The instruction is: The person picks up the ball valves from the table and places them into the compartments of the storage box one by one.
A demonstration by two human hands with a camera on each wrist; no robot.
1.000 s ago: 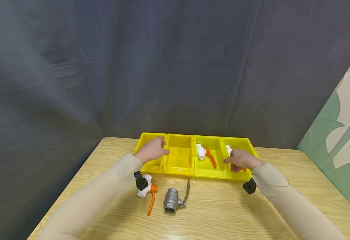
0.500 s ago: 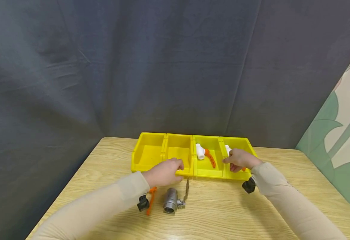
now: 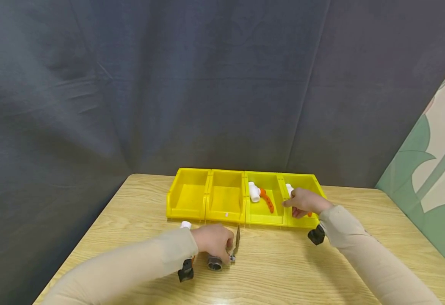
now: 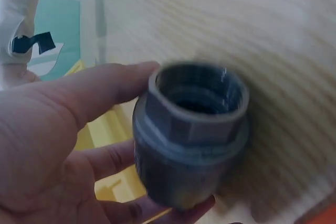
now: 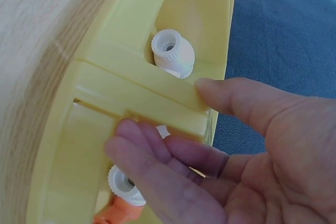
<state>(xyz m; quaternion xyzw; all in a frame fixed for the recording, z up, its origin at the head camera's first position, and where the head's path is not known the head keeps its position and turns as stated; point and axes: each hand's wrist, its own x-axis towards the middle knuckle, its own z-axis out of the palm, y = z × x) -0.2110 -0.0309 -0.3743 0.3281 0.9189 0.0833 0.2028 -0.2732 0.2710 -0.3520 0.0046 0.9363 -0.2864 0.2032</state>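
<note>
My left hand (image 3: pixel 215 241) grips the grey metal ball valve (image 3: pixel 215 264) low over the table, covering most of it in the head view. In the left wrist view, the thumb is at the valve's hexagonal rim and fingers curl round the body. A white plastic valve (image 3: pixel 186 225) with an orange handle lies left of it, mostly hidden by the left arm. My right hand (image 3: pixel 306 201) hovers at the rightmost yellow bin (image 3: pixel 313 181), fingers loosely bent and holding nothing. Under it sits another white valve (image 5: pixel 123 184) with an orange handle. The thumb is close to the divider between bins.
Several yellow bins stand joined in a row along the back of the wooden table (image 3: pixel 283 271). The third bin holds a white valve (image 3: pixel 254 192) with an orange handle. A small pale piece (image 3: pixel 227 214) shows at the second bin's front. A dark curtain (image 3: pixel 222 84) hangs behind.
My left hand has moved from over the leftmost bin, down and toward me, and taken hold of the metal ball valve. The right hand has stayed at the rightmost bin.
</note>
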